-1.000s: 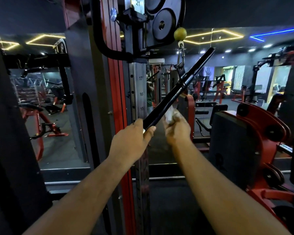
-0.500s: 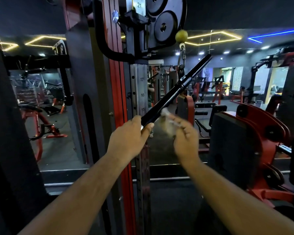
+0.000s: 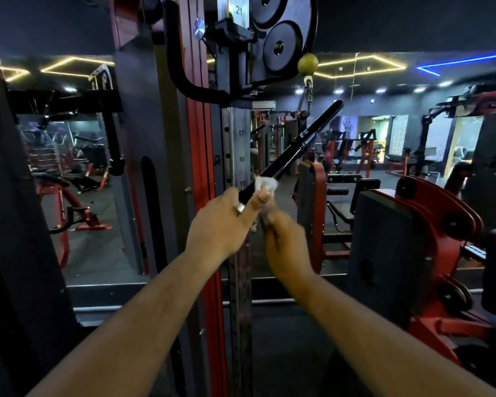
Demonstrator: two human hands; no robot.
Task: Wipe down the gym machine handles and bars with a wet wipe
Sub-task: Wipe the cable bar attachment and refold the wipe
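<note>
Gripping the low end of a slim, smooth black bar [image 3: 295, 146], the left hand [image 3: 221, 224] is steadying it; crumpled white wipe [image 3: 265, 184] is sitting against it; right hand [image 3: 287, 247] blurred, grip unclear.

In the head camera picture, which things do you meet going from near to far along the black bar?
Left hand gripping the low end → crumpled white wet wipe → long black bar → silver carabiner clip → round yellow-green ball.

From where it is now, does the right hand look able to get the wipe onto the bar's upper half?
Probably yes. The right hand sits just below the wipe on the bar, and nothing blocks the upper section; only the carabiner interrupts it midway.
</note>
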